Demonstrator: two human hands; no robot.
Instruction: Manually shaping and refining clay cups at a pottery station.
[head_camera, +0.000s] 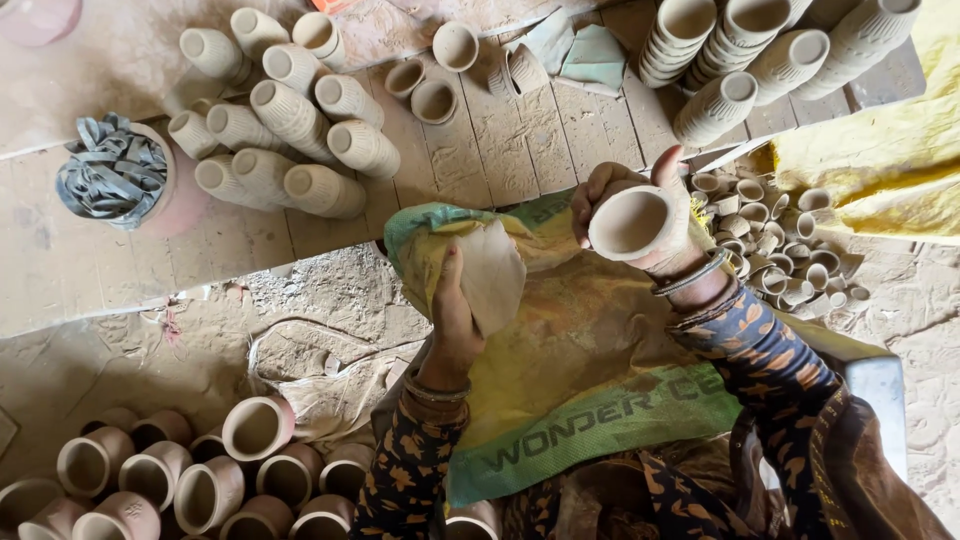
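A yellow-and-green woven sack (590, 370) (green printed band) lies spread across the person's lap.

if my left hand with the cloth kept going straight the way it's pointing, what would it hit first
Most likely the ribbed clay cups lying in a pile on the wooden boards. The left hand, holding the cloth, points up and away from the body; depth is unclear, so it might pass above them.

Left hand (455, 315) palm faces away, so its grip on the cloth (493, 272) is hidden; right hand (640, 205) fingers are mostly behind the clay cup (632, 222). Brown pots (190, 480) at bottom left and stacked cups (760, 50) at top right are cut by the frame edge. Tiny cups (775, 235) behind the right wrist are partly covered, too small to count.
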